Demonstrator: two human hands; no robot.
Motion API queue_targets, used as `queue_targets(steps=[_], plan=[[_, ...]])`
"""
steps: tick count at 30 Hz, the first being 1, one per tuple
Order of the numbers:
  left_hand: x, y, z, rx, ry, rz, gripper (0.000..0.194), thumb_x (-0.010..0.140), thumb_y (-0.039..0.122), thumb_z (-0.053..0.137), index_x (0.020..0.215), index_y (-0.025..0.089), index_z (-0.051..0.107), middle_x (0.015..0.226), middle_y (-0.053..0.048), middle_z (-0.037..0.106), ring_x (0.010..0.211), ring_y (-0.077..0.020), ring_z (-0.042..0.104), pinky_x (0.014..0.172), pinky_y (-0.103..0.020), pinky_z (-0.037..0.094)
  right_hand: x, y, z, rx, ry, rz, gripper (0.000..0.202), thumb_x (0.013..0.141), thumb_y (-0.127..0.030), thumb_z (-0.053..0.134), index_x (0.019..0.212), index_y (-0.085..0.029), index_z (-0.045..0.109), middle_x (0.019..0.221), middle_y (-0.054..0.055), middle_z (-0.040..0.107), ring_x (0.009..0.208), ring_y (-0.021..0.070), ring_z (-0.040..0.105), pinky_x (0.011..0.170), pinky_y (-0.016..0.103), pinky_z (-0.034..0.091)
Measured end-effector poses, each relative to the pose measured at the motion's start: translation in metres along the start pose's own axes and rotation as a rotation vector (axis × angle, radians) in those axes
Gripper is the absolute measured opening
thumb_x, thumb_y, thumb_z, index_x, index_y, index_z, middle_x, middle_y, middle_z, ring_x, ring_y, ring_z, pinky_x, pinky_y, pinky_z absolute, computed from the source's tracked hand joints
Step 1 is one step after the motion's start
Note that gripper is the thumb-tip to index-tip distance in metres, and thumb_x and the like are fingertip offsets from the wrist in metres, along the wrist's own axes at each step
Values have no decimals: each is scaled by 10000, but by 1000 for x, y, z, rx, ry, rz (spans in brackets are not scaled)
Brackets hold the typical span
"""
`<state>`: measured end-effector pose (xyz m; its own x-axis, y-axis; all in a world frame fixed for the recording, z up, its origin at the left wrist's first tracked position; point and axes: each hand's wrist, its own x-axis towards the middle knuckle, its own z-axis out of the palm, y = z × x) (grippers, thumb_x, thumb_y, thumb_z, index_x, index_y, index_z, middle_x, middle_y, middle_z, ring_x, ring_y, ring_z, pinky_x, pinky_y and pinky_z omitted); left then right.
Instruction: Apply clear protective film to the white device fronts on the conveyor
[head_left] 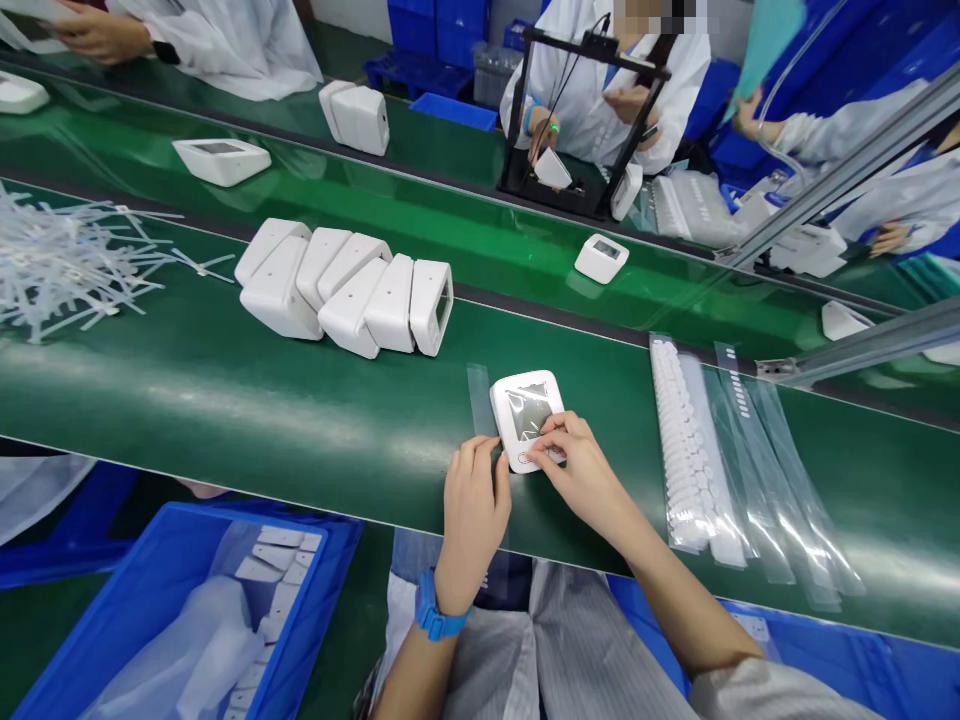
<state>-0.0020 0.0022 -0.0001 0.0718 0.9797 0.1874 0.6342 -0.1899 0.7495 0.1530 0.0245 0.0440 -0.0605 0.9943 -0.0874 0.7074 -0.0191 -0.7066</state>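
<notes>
A white monitor [529, 415] with a grey display lies face up on the green work surface. My left hand [476, 495] is at its lower left corner, fingers curled and thumb against the edge. My right hand [581, 465] bends over the lower front of the monitor, thumb and index finger pinched near a round button mark. Whatever is between those fingertips is too small to make out. A clear plastic strip [478, 395] lies on the surface left of the monitor and runs under my left hand.
Several white housings [345, 290] stand grouped at left, beside a pile of thin white strips [67, 255]. White button pieces [679, 440] and clear strips [780, 480] lie at right. A blue crate [169, 530] sits below. Beyond a green belt [480, 235], a person [555, 60] works at a black frame [517, 110].
</notes>
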Motion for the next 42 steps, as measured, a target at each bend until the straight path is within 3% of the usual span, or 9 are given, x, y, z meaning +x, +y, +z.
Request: queue_targets(steps=[15, 31, 42], plan=[[-1, 11, 10, 105, 68, -35, 246, 951, 248, 529, 1176, 150, 521, 1149, -132, 612, 1048, -288, 564, 871, -423, 465, -1, -2, 3, -13, 18, -11, 143, 888, -147, 621, 755, -189, 653, 1024, 72, 553, 999, 244, 523, 904, 435, 465], [-1, 10, 12, 99, 80, -37, 240, 950, 256, 516, 1168, 156, 525, 1156, -141, 610, 1074, -307, 570, 878, -442, 457, -1, 9, 0, 100, 55, -34, 110, 866, -184, 627, 770, -208, 675, 1018, 59, 553, 964, 218, 574, 826, 383, 493], [-1, 10, 12, 93, 87, -33, 234, 946, 247, 515, 1163, 159, 531, 1142, -138, 613, 1065, -306, 577, 876, -446, 462, -3, 11, 4, 99, 72, -44, 123, 880, -179, 619, 769, -203, 665, 1028, 64, 545, 970, 225, 566, 871, 414, 487]])
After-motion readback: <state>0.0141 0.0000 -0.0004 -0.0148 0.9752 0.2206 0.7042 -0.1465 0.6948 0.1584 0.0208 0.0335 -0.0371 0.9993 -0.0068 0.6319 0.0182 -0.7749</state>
